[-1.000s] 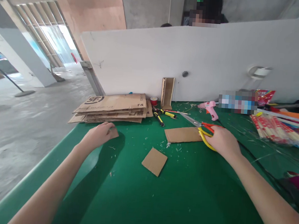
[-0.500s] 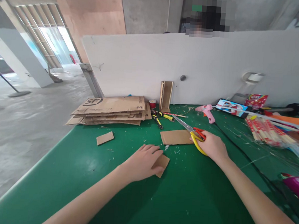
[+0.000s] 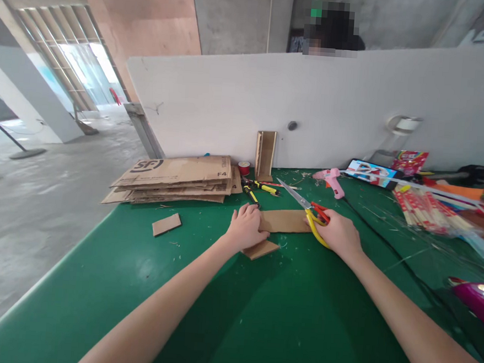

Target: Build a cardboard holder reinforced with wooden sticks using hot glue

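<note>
In my right hand (image 3: 341, 234) is a pair of scissors (image 3: 308, 207) with red and yellow handles, its blades pointing up and to the left. The fingertips of that hand also reach the right end of a brown cardboard strip (image 3: 286, 221) on the table. My left hand (image 3: 247, 226) closes over the strip's left end, thumb on the near side and fingers on the far side. Just below that thumb lies a smaller cardboard piece (image 3: 262, 250), partly covered by the hand. Another small cardboard rectangle (image 3: 166, 225) lies farther left.
Stacked cardboard sheets (image 3: 176, 177) lie at the back left of the green table (image 3: 232, 319). Yellow-black pliers (image 3: 266, 189), a red spool (image 3: 243, 168) and an upright cardboard channel (image 3: 265, 155) stand behind. A pink glue gun (image 3: 332, 182) with its cord and a phone (image 3: 373, 173) are rightward.
My left hand has moved forward and right, off the smaller cardboard piece and onto the strip's left end. The smaller piece has turned and sits nearer the strip. My right hand still holds the scissors.
</note>
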